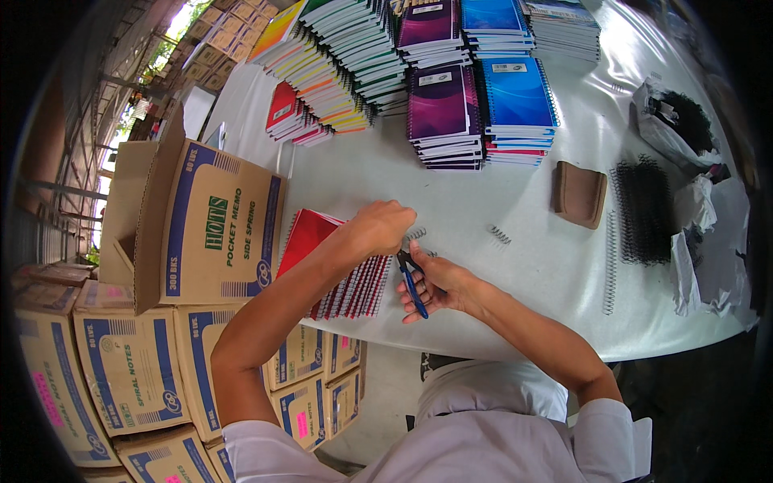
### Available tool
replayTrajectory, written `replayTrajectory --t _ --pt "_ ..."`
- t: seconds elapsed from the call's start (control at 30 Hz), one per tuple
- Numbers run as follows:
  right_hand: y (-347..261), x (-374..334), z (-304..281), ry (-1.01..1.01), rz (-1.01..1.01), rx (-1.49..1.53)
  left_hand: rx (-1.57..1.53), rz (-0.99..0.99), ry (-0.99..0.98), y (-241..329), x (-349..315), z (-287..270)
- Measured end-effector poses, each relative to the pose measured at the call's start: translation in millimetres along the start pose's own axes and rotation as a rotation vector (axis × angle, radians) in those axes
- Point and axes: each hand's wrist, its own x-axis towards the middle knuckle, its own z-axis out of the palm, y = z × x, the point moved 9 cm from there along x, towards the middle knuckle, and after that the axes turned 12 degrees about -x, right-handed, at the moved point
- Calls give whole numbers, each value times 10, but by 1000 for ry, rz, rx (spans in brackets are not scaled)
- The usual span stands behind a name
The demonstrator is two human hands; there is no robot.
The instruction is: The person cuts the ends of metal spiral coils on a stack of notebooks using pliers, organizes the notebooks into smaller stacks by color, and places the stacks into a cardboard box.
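My left hand (385, 226) is closed above the table, fingertips pinched on a short dark wire spiral coil (416, 234). In my right hand (441, 283) are pliers (414, 288) with blue handles, their jaws pointing up toward the left fingertips and the coil. The fingers curl around the handles, and what the jaws touch is too small to make out. Beneath my left forearm lies a stack of red spiral notebooks (309, 241), partly hidden by the arm. Another short coil piece (500, 234) rests on the table right of my hands.
Stacks of purple (439, 105), blue (515, 88) and other notebooks line the table's far side. A brown pouch-like block (579, 195), a pile of black coils (642, 211) and torn plastic wrapping (713, 233) are at right. An open carton (221, 229) stands at left, above stacked cartons (133, 370).
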Motion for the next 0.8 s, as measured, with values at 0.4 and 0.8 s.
replayTrajectory --t 0.4,0.8 --pt "-9 83 -35 -22 9 -35 -25 20 31 -48 36 31" --pt "-135 30 -116 29 102 -232 -28 -37 1 -75 47 51"
